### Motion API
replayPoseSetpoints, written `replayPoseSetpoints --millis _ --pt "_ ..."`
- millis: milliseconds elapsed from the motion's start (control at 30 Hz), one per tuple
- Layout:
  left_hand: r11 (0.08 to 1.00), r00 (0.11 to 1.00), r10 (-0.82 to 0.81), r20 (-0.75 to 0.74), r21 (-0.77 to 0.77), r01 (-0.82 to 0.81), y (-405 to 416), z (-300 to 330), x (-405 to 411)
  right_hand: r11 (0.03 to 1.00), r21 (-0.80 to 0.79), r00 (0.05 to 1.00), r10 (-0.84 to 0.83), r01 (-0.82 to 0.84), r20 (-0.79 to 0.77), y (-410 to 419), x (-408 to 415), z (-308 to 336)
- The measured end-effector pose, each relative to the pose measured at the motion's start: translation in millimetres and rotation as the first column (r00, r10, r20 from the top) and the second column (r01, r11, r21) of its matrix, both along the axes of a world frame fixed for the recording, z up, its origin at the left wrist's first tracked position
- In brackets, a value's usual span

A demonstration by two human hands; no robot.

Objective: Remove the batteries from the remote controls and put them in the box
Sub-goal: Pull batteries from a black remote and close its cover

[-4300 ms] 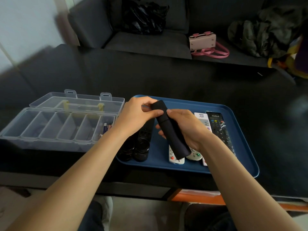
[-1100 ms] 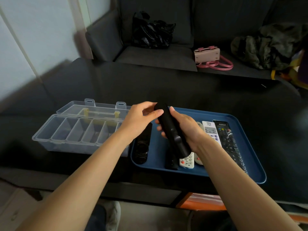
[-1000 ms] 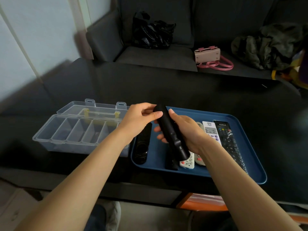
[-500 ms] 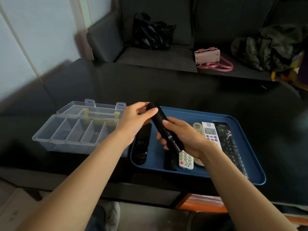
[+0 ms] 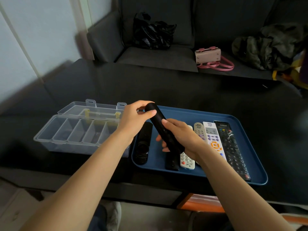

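Box: open on the bench, left of the tray.
Left hand: your fingers pinch the held remote's top end.
Right hand: your fingers wrap its lower body.
Change: you've tilted it leftward since a second ago; batteries probably still inside.

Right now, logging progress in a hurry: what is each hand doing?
Left hand: closed on the far end of the black remote.
Right hand: closed around the same remote's lower half, above the blue tray.
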State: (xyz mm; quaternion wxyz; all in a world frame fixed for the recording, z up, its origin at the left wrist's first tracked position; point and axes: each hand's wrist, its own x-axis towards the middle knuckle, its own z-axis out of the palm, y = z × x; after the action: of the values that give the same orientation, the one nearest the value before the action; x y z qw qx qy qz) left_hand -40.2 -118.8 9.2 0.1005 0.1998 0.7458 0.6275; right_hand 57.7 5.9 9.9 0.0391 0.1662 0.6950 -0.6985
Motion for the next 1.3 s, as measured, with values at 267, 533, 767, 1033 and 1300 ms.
replayPoseSetpoints --millis 267,533,767,1033,1300 --pt "0.981 0.963 0.19 -0.191 0.083 -0.177 -1 6 -3 0.953 -0.119 0.96 -0.268 0.277 0.083 11 -1 -4" --pt "0.929 0.798 -0.206 -0.566 -0.37 -0.022 10 -17 13 0.93 -0.167 0.944 -0.327 0.329 0.037 13 0 1" --pt "0.736 0.743 -0.52 -0.422 -0.663 0.139 7 -25 10 0.921 -0.157 0.935 -0.353 0.355 0.043 14 3 3" --pt "0.93 0.782 -0.198 -0.591 -0.364 -0.04 10 -16 7 0.95 -0.12 0.957 -0.287 0.289 0.035 10 3 2" --pt "0.941 0.738 -0.069 -0.671 -0.289 -0.175 15 -13 8 0.979 -0.039 0.98 -0.198 0.198 0.0 0 2 5"
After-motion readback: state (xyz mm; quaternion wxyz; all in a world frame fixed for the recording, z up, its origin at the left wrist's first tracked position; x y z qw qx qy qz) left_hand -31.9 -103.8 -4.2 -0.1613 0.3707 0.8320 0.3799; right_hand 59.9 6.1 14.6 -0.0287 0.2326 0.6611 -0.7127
